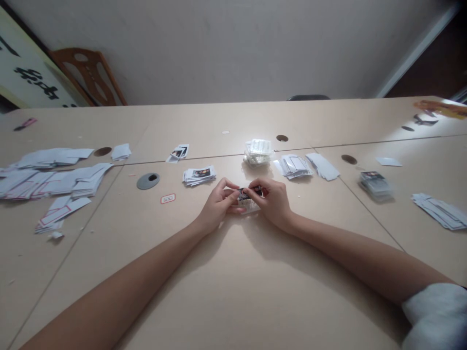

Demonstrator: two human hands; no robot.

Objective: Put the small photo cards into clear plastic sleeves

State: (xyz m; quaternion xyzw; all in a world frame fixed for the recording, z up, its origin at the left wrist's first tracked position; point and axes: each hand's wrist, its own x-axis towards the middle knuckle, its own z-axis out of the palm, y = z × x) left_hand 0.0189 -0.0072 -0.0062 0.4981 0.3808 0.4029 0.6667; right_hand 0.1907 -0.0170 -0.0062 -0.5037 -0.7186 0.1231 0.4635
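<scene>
Near the middle of the table, my left hand [219,203] is closed on the left side of a small clear plastic case [249,207]. Across the top of that case lies a dark printed card [245,195], pinched by my right hand [274,200] at its right end. Thumbs and fingers of both hands meet at the card and partly cover it. Whether the card is inside the case or on top of it, I cannot tell. Just beyond my hands are a stack of clear plastic cases [259,151] and a pile of picture cards [199,175].
White paper slips [54,177] spread over the left side. Bordered cards [295,166] and white strips [323,166] lie right of the stack. Farther right are cases with a dark card [375,185] and more slips [440,211]. A grey grommet [148,181] sits left of centre.
</scene>
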